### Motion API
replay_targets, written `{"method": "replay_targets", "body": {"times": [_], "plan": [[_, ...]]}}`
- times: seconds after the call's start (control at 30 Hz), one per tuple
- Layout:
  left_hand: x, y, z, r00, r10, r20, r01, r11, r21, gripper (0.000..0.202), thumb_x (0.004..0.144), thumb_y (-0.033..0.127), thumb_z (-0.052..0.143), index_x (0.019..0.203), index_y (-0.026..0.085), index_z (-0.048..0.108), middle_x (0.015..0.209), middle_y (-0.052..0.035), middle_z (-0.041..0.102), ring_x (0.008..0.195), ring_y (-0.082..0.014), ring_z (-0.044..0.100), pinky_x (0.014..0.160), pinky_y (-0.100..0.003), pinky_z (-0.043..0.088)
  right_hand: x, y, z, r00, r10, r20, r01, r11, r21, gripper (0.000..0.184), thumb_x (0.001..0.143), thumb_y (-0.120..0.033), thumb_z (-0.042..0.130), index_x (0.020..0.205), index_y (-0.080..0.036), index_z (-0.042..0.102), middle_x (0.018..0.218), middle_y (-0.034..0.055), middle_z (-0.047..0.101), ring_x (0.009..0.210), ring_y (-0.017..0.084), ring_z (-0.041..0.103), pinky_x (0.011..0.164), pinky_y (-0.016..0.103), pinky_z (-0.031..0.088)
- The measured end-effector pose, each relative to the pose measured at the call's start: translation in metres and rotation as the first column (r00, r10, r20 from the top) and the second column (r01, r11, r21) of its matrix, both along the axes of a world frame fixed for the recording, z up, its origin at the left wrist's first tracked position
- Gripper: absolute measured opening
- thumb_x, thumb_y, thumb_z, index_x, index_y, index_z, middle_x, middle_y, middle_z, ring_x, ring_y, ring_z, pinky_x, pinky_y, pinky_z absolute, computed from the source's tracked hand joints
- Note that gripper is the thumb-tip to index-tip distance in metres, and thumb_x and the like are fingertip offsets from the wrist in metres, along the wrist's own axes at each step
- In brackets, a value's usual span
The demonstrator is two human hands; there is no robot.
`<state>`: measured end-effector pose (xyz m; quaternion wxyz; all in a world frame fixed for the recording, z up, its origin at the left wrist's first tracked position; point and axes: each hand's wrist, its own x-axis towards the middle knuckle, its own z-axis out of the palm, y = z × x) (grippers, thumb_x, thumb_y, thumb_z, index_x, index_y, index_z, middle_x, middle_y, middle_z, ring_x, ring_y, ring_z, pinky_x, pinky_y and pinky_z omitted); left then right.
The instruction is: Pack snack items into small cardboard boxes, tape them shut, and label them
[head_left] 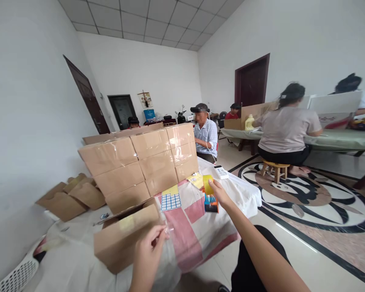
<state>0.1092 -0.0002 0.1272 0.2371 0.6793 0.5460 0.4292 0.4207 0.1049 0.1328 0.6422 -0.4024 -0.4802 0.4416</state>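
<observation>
My right hand [220,194] is wrapped round a tape dispenser [211,206] with an orange and blue frame and a yellow roll, held over the near right part of the table. Lower down, my left hand [152,240] is closed in a pinch. A small clear or whitish bit shows at its fingertips, too small to name. Just left of that hand stands a cardboard box [124,237], its top partly in shadow. Between the hands and the stacked boxes lies a sheet of blue-bordered labels [170,201] on the cloth.
A wall of taped cardboard boxes [141,162] rises behind. Opened cartons [68,196] lie at left, above a white basket [18,278]. A yellow packet [196,180] and a white device [221,172] rest on the tablecloth [228,207]. A person [206,134] sits across; others work at right.
</observation>
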Motion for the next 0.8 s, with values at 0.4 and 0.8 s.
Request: {"method": "replay_targets", "body": {"times": [0.4, 0.8], "plan": [[-0.042, -0.007, 0.022, 0.953, 0.153, 0.263, -0.163, 0.986, 0.018, 0.041, 0.081, 0.062, 0.066, 0.088, 0.021, 0.071, 0.077, -0.0063, 0.079, 0.078, -0.0267, 0.075, 0.065, -0.032, 0.057, -0.047, 0.044, -0.036, 0.903, -0.193, 0.383, 0.312, 0.909, -0.277, 0.032, 0.094, -0.046, 0.058, 0.105, -0.016, 0.061, 0.107, 0.0115, 0.069, 0.104, 0.027, 0.067, 0.095, 0.047, 0.052], [-0.061, -0.035, 0.025, 0.918, 0.157, 0.363, -0.157, 0.987, -0.030, 0.040, 0.080, 0.059, 0.067, 0.091, 0.020, 0.070, 0.073, -0.0061, 0.078, 0.077, -0.0250, 0.075, 0.073, -0.032, 0.058, -0.133, -0.058, 0.049, 0.779, -0.133, 0.612, -0.143, 0.914, 0.380, 0.022, 0.094, -0.042, 0.061, 0.103, -0.023, 0.068, 0.106, 0.0068, 0.060, 0.107, 0.025, 0.058, 0.102, 0.042, 0.044]]}}
